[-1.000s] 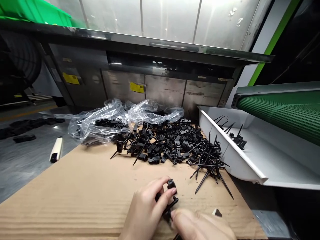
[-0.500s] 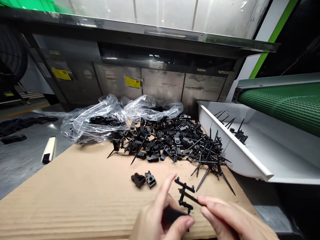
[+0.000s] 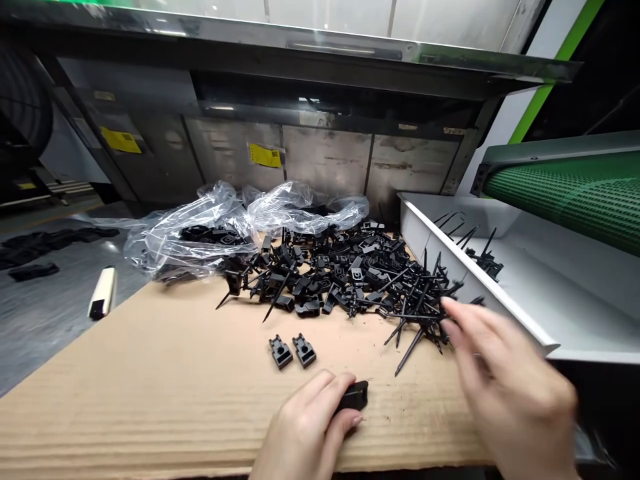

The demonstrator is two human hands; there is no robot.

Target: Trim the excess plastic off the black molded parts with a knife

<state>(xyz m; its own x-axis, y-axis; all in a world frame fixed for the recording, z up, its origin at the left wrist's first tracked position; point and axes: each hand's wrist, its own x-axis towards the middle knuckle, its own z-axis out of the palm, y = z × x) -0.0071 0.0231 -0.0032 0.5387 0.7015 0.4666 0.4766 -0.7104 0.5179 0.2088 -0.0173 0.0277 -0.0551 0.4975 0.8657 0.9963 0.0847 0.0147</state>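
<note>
My left hand (image 3: 305,427) rests on the cardboard sheet (image 3: 150,373) near its front edge, fingers curled around a small black plastic piece (image 3: 354,396). Two small black clips (image 3: 293,351) lie side by side just beyond it. My right hand (image 3: 505,380) hangs over the right end of the cardboard with fingers stretched out and apart, their tips at the heap of thin black sprue sticks (image 3: 420,307). Nothing shows in that hand. A large pile of black plastic parts (image 3: 330,273) covers the far middle of the cardboard.
A crumpled clear plastic bag (image 3: 215,230) with black parts lies at the back left. A white chute tray (image 3: 500,287) with a few sprue sticks stands right, below a green conveyor belt (image 3: 575,193). A white lighter-like object (image 3: 103,300) lies on the grey floor left.
My right hand has let go of the black sprue frame and moved right and up to the sprue heap. My left hand has dropped lower to the cardboard, still holding a black piece.
</note>
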